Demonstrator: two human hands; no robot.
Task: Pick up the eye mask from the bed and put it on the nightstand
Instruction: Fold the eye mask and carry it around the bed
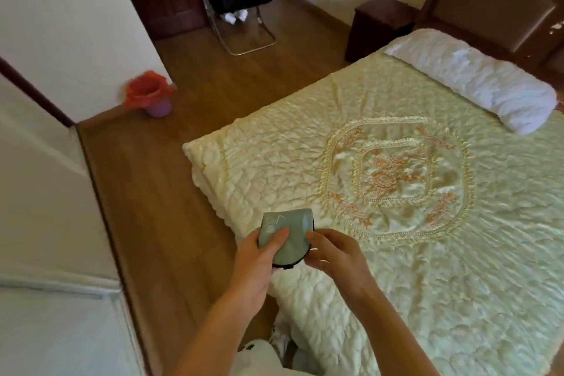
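While folded, eye mask in left hand grip (thumb atop), right hand touching

White pillow, red-lined bin, metal chair, wooden floor

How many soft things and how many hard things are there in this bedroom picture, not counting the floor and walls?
Soft things: 3 (pale green folded eye mask held in both hands, long white pillow, cream quilted bedspread)
Hard things: 3 (dark wooden nightstand, purple bin with orange bag, metal-framed chair)
Total: 6
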